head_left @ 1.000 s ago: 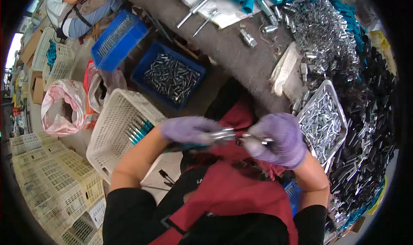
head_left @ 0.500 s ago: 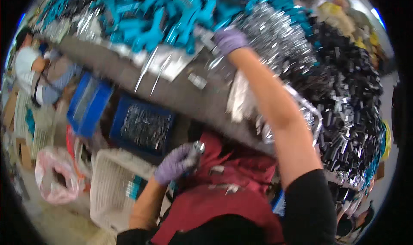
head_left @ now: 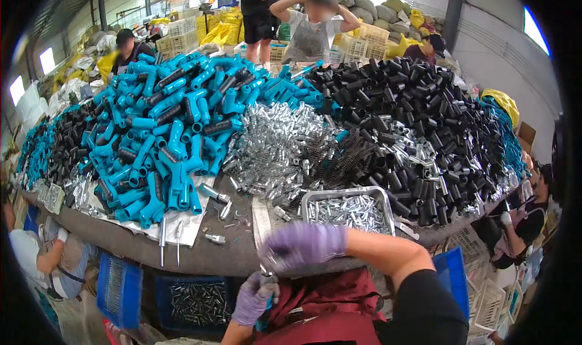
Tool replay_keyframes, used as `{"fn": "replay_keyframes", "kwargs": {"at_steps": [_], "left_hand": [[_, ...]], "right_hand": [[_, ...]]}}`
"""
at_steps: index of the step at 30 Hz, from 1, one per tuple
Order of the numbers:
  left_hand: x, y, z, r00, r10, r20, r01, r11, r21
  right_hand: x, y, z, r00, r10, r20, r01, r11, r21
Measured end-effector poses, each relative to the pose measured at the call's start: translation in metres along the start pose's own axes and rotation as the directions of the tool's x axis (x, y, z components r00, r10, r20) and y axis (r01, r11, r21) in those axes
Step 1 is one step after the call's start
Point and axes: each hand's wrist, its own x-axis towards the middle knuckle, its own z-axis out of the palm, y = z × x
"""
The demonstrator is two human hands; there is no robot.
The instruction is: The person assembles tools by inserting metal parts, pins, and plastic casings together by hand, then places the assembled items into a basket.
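Note:
My left hand, in a purple glove, is closed around a teal housing with a silver metal end pointing up. Just above it is my right hand, also gloved in purple and smeared by motion. Its fingers are bunched at that metal end; whatever they pinch is hidden. Behind the hands, a steel tray holds small silver pins. A heap of silver metal fittings lies beyond, with teal pistol-shaped housings to its left and black sleeves to its right.
Two thin metal rods lie at the table's near edge. A blue bin of metal parts and another blue bin stand below at left. Coiled springs lie beside the fittings. Several people are around the table.
My right hand has come back from the heap to the metal end above my left hand. The view has tilted up, showing more of the room. My left hand still grips the housing.

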Motion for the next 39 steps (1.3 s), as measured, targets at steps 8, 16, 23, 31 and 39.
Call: {"fn": "replay_keyframes", "kwargs": {"at_steps": [8,16,23,31,39], "left_hand": [[0.028,-0.044,0.069,0.882,-0.181,0.436,0.181,0.983,0.042],[0.033,-0.062,0.096,0.835,-0.313,0.453,0.218,0.943,0.250],[0.023,-0.074,0.099,0.805,-0.416,0.423,0.335,0.907,0.254],[-0.011,-0.082,0.093,0.856,-0.240,0.458,0.135,0.959,0.249],[-0.026,-0.098,0.084,0.816,-0.348,0.462,0.091,0.866,0.491]], "right_hand": [[-0.119,-0.016,-0.008,0.966,0.257,-0.008,-0.257,0.965,-0.052],[-0.158,-0.003,-0.004,0.885,0.465,0.032,-0.434,0.847,-0.308],[-0.175,0.003,-0.001,0.938,0.319,0.134,-0.280,0.927,-0.250],[-0.185,-0.023,0.045,0.983,0.184,-0.013,-0.183,0.960,-0.212],[-0.227,-0.059,0.063,0.988,-0.060,-0.142,0.040,0.989,-0.139]]}}
